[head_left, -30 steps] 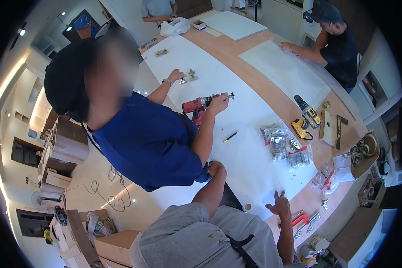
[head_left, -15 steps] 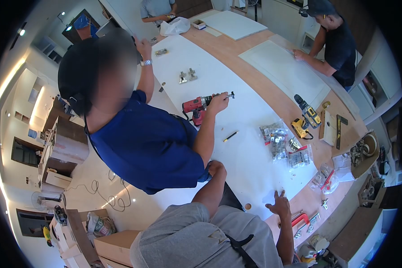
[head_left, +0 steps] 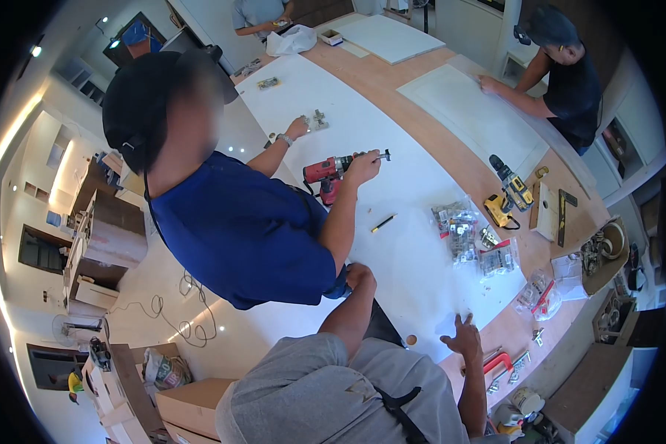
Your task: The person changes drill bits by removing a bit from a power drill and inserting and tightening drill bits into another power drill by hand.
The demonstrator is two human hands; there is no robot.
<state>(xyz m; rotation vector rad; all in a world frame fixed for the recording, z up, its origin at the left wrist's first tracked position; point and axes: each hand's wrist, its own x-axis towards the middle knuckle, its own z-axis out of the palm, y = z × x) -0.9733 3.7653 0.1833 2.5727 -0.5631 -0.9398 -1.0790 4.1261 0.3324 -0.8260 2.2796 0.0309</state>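
Note:
My right hand (head_left: 463,339) rests on the white panel (head_left: 414,285) near its lower edge, fingers spread, holding nothing. Beside the co-worker's waist is my left hand (head_left: 360,277), at the panel's near edge, its fingers mostly hidden. The co-worker in a blue shirt (head_left: 248,222) holds a red drill (head_left: 322,172) by its front end on the panel. That person's other hand (head_left: 298,128) is at the metal hinges (head_left: 317,120). A pencil (head_left: 383,223) and bags of hardware (head_left: 462,237) lie on the panel.
A yellow drill (head_left: 514,189), a square (head_left: 564,218) and a red clamp (head_left: 499,361) are on the wooden table (head_left: 462,159). A co-worker in black (head_left: 573,92) leans over another panel (head_left: 473,111). Another person (head_left: 259,16) stands at the far end. Cables (head_left: 189,318) lie on the floor.
The blue-shirted co-worker's free hand went up by the head, then came back down to the hinges. The co-worker in black has shifted slightly. My hands have not visibly moved.

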